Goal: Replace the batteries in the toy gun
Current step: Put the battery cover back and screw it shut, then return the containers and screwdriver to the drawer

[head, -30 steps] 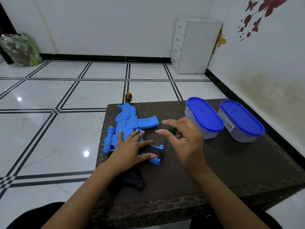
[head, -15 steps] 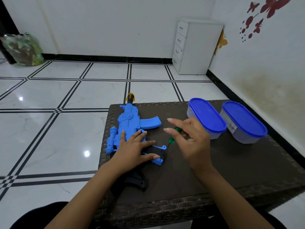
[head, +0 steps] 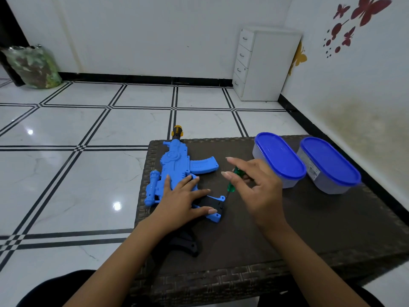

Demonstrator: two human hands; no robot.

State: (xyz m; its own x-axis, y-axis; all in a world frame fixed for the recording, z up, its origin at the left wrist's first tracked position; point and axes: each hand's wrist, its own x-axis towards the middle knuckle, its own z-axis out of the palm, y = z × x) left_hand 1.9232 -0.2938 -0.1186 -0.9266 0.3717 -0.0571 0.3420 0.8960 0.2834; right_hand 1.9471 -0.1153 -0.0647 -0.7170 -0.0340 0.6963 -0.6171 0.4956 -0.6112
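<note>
The gun (head: 177,171) lies along the left edge of the table (head: 287,229), muzzle past the far edge, stock toward the near edge. The left hand (head: 181,200) lies spread and flat on its body, pressing it down. The right hand (head: 254,187) pinches a green screwdriver (head: 234,179), tip angled down at the black grip cover (head: 215,206), seemingly on a screw there. Two tubs (head: 281,158) with blue lids stand near the far right corner.

The likely trouble is the tip slipping out of the screw: a slanted driver and a light fingertip hold could let it skid and chew the head. If the flat hand eases, the gun could turn. A freed screw could vanish into the woven table top.
</note>
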